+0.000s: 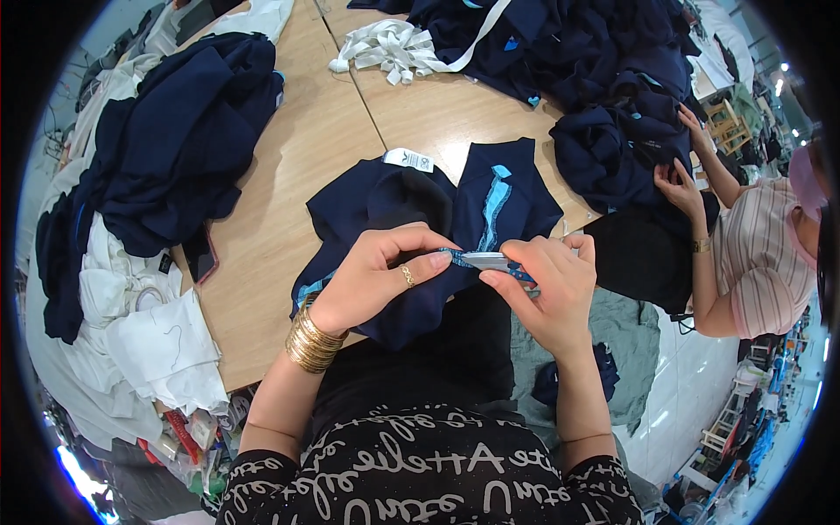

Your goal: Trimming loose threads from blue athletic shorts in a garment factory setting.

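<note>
A navy garment (341,206) lies spread over the table's near edge and onto my lap. It has a white label (409,160) at its far end and a light-blue strip (495,208) along one panel. My left hand (381,271) is closed, pinching a narrow blue-trimmed edge of the garment between thumb and forefinger. Silver thread snips (486,261) are held in my right hand (553,278), its fingers closed around them. The snips' tips touch or nearly touch the pinched edge, right beside my left thumb. Whether the blades are apart I cannot tell.
A navy garment pile (206,114) covers the table's left side, with white cloth (171,341) below it. White tape (389,48) lies bunched at the back, near more navy garments (569,52). At right, a co-worker's hands (687,171) rest on navy fabric.
</note>
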Available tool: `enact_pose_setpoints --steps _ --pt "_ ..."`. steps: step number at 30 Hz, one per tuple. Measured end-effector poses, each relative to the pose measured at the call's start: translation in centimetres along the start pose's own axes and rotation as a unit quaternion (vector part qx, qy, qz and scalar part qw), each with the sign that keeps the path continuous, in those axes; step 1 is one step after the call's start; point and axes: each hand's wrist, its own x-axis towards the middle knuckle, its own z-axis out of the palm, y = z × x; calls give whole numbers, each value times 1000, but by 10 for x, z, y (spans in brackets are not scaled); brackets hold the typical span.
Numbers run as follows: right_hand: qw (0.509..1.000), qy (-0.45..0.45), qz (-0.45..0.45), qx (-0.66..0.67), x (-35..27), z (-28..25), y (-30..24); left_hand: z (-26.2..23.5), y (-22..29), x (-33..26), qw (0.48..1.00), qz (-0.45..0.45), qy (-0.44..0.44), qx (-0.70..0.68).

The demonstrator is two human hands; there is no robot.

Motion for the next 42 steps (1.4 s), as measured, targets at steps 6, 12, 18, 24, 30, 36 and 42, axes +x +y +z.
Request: enact_pose_setpoints --steps 6,12,18,24,30,36,42 --pt "1000 -10 -6 -20 -3 -2 -1 0 -3 -2 999 21 -11 24" --pt "1000 -6 -8 -25 -3 0 -2 2 -4 -1 999 28 -9 33" --pt "1000 4 -16 -23 3 2 2 -2 1 4 999 34 -5 36" --pt "998 50 31 3 -7 -3 9 2 -4 11 993 94 -8 67" --pt "985 61 101 122 -13 8 -6 -1 -13 -7 986 58 129 93" --pt "974 -14 153 166 -26 15 -12 -3 -21 -4 970 55 233 42" --pt "925 -102 188 313 -5 71 -22 -27 -24 -27 956 116 176 204"
